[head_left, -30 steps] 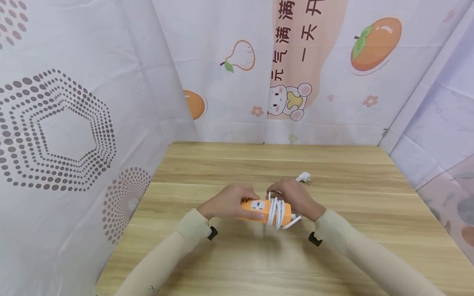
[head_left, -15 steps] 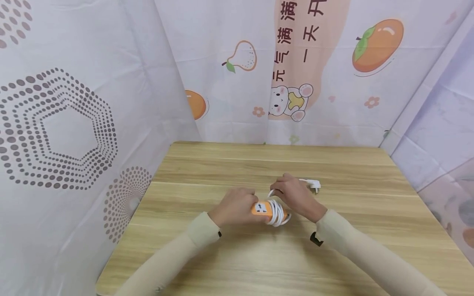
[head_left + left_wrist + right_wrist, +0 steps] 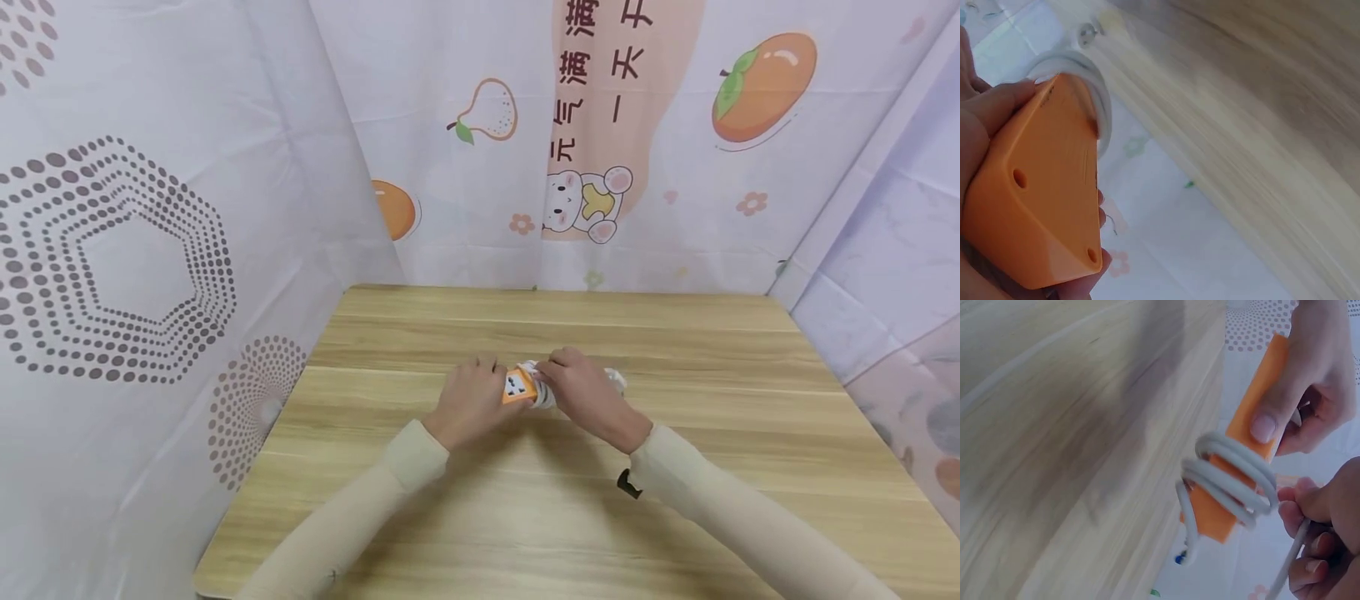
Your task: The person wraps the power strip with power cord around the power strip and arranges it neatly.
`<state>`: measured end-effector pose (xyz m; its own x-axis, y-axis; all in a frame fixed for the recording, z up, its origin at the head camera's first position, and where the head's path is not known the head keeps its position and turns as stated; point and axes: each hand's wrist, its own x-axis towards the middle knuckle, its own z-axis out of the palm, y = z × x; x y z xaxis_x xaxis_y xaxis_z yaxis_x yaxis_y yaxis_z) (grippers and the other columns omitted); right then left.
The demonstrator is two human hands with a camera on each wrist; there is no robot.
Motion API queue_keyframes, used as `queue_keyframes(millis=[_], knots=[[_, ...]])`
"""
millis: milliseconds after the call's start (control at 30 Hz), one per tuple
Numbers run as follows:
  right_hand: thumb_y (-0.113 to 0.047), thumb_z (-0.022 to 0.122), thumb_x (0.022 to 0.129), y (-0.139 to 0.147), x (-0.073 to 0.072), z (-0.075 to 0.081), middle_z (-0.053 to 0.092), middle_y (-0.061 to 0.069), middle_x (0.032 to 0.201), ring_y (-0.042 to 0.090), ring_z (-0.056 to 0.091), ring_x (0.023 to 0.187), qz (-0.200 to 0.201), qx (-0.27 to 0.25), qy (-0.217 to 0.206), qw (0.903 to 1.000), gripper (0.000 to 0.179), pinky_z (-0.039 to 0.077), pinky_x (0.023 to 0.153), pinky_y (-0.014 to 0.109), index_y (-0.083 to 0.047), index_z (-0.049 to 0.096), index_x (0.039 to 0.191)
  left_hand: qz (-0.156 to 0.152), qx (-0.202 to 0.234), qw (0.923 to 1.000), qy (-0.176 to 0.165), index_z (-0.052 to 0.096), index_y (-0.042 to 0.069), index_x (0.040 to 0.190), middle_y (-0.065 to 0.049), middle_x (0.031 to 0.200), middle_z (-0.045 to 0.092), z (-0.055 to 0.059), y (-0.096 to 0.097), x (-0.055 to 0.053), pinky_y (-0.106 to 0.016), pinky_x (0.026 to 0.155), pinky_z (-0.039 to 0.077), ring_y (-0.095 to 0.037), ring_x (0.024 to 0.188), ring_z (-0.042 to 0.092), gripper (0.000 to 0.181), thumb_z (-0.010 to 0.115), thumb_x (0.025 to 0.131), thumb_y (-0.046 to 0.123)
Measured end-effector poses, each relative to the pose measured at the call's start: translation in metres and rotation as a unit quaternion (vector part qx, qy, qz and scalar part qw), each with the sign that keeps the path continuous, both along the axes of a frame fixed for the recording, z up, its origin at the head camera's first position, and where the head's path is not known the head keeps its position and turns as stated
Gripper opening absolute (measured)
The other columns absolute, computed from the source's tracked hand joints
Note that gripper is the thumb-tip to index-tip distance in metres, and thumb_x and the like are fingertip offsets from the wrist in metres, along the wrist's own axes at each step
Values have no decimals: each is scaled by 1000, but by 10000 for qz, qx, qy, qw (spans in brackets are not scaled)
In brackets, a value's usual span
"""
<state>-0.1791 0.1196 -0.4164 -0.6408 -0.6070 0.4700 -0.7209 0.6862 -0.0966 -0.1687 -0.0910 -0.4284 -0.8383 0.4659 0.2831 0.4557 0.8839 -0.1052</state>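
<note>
An orange power strip (image 3: 517,385) with a white socket face is gripped in my left hand (image 3: 467,402), fingers round its end. White cord (image 3: 1229,478) is wound in several turns about the strip's other end. In the right wrist view my left thumb lies along the orange side, close to the coils. My right hand (image 3: 594,402) pinches a free run of the cord (image 3: 1290,559) just beside the coils. Beyond the right hand, the white plug (image 3: 617,380) shows partly. The left wrist view has the strip's underside (image 3: 1054,181) with its screw holes.
A wood-grain table (image 3: 465,517) lies under the hands. Printed white curtains (image 3: 450,208) hang at its back and along both sides. Shadows of the hands fall on the tabletop.
Both hands and the power strip have moved away from the body, toward the table's back. The right hand has shifted along the cord by the coils, and the plug has swung about behind it.
</note>
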Motion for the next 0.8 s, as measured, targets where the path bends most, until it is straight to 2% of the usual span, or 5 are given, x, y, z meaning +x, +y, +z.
queue_keyframes(millis=[233,400,500,667,800], knots=[[-9,75,95,1,0,-6,63,4,80,18,59,73,70,-236,-106,9996,12,53,67,33,1,77,99,314,303,9990,-11,75,7,101,-5,92,63,-8,-10,-11,-33,54,50,-20,73,58,70,60,90,74],[-9,76,94,3,1,-13,61,0,76,14,57,69,-6,-345,-160,9993,8,51,63,31,-2,77,96,416,933,9948,-38,75,5,96,-6,89,65,-11,-19,-17,-34,54,51,-20,71,60,68,67,87,72],[-8,77,93,5,2,-16,58,-2,73,12,52,66,-42,-460,-223,9987,7,48,60,29,-2,78,96,563,1563,9851,-454,76,7,93,-4,87,65,-9,-25,-22,-35,54,49,-19,68,58,63,71,86,69],[-9,78,92,9,6,-21,48,-6,68,12,45,64,31,-616,-301,9976,5,44,57,26,-5,79,94,813,2395,9582,-1333,76,10,90,0,87,64,-3,-31,-26,-33,57,43,-15,68,55,55,72,87,65],[-9,78,91,12,8,-23,54,-5,71,13,51,67,162,-781,-244,9965,6,48,60,28,-6,80,96,715,2725,9463,-1585,77,12,89,2,84,63,0,-32,-27,-33,58,41,-15,66,54,52,73,86,64]])
